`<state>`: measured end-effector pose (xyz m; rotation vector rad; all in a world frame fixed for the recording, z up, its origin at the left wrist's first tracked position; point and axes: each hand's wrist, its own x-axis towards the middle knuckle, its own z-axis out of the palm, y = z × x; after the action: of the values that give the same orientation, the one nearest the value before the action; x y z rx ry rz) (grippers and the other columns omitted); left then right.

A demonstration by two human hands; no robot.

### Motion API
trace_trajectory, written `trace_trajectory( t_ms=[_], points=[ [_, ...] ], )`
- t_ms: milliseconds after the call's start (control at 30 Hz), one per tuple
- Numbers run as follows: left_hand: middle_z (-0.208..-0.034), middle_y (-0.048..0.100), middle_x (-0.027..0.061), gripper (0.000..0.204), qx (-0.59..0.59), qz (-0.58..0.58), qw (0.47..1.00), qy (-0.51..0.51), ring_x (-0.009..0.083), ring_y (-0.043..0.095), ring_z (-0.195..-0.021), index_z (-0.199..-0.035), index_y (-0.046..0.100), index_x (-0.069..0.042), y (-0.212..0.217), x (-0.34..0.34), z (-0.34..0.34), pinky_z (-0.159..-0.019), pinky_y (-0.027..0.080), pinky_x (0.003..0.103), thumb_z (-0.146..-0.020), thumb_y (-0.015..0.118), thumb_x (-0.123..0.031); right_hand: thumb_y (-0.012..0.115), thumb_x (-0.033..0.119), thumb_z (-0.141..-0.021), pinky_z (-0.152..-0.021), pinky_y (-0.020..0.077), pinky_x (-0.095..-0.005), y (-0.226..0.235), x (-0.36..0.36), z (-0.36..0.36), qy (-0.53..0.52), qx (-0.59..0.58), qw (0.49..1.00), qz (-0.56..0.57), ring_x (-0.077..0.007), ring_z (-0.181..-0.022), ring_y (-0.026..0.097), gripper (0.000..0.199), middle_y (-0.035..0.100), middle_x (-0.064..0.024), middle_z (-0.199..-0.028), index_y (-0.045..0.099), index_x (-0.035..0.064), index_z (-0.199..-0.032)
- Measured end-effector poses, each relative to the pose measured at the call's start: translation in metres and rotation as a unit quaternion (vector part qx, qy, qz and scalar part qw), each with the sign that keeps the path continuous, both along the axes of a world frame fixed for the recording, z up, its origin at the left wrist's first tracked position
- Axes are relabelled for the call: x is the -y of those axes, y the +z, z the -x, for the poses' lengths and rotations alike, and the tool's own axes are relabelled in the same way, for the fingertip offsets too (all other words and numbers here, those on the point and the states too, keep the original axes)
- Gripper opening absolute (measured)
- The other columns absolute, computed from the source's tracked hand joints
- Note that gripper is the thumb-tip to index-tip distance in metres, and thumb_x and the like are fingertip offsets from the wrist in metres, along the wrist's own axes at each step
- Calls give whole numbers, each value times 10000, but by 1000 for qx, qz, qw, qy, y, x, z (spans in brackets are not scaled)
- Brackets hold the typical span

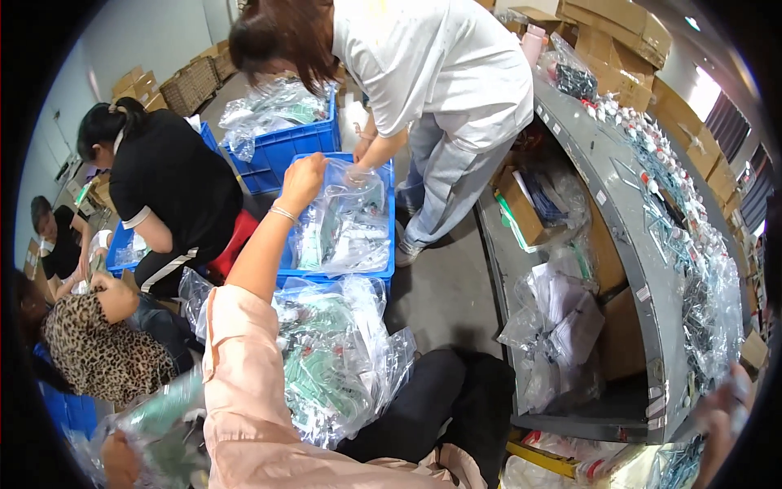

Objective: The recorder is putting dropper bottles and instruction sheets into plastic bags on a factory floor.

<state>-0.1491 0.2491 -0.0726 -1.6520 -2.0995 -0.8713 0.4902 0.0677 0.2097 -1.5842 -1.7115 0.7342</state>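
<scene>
My left arm, in a pale pink sleeve, stretches forward over a blue crate (389, 236). At its end my left hand (305, 181) is closed on the edge of a clear plastic bag (332, 183). Flat clear packets with greenish and white contents (346, 232) lie in that crate under the bag. Across from me, a person in a white shirt reaches into the same crate, with a hand (360, 173) at the bag. Low at the right rim, my right hand (721, 420) is smeared by motion beside the grey table; its fingers cannot be made out.
Nearer to me is a heap of bagged packets (338, 367); another blue crate (297, 147) stands beyond. Small white-and-red-tipped parts (652, 183) cover the curved grey table (599, 155), with papers and bags (562, 318) on its shelf. Other people sit at the left.
</scene>
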Motion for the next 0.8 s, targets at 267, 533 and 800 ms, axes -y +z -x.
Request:
trace_trajectory(
  t_ms=[267, 533, 800],
  points=[
    [-726, 596, 213, 249, -35, 32, 998, -44, 410, 569, -724, -741, 576, -25, 124, 85, -42, -637, 445, 499, -851, 515, -240, 715, 143, -688, -678, 474, -370, -68, -117, 210, 489, 235, 799, -260, -295, -803, 597, 339, 602, -115, -888, 564, 92, -988],
    [-739, 605, 204, 225, -22, 93, 989, -111, 383, 584, -730, -795, 631, -19, 154, 134, -85, -652, 459, 450, -838, 555, -227, 579, 68, -676, -595, 491, -376, -90, -114, 353, 481, 339, 594, -549, -254, -743, 612, 156, 614, -62, -716, 553, 53, -830],
    [-677, 586, 215, 234, 47, 82, 971, -218, 380, 585, -671, -720, 632, -5, 161, 164, -109, -607, 468, 444, -816, 585, -213, 591, 119, -684, -577, 498, -367, -107, -74, 368, 619, 478, 477, -401, -261, -657, 648, 61, 646, -99, -672, 622, 85, -643]
  ],
)
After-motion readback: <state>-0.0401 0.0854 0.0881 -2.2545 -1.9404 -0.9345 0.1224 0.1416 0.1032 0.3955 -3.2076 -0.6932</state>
